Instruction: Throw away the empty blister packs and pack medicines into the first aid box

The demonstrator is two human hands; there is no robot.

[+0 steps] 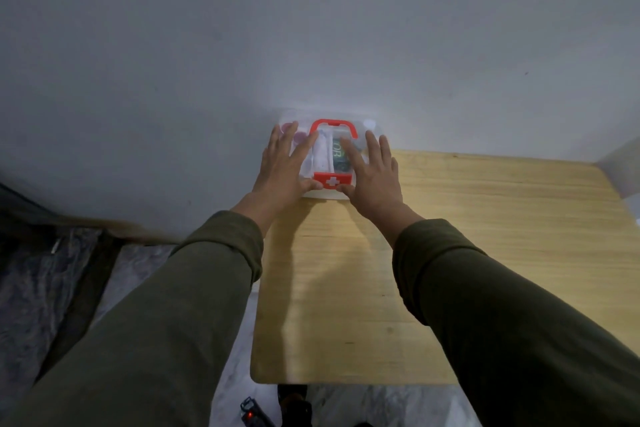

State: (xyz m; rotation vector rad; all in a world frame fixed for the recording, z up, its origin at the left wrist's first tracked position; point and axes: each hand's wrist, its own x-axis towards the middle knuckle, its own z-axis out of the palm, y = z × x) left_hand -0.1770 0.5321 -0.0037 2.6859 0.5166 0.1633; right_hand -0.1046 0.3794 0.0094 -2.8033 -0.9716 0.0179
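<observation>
A clear plastic first aid box (327, 159) with a red handle and a red latch bearing a white cross stands at the far left corner of the wooden table (485, 236), against the wall. Its lid is down. Medicines show dimly through the lid, among them a green pack. My left hand (285, 166) lies flat on the left part of the lid, fingers spread, thumb at the latch. My right hand (372, 173) lies flat on the right part, thumb also touching the latch. No blister packs are in view on the table.
A grey wall (311, 28) rises right behind the box. Left of the table lies a dark plastic bag (45, 281) on the floor. A small black device with a red light (251, 416) sits on the marble floor below the table's near edge.
</observation>
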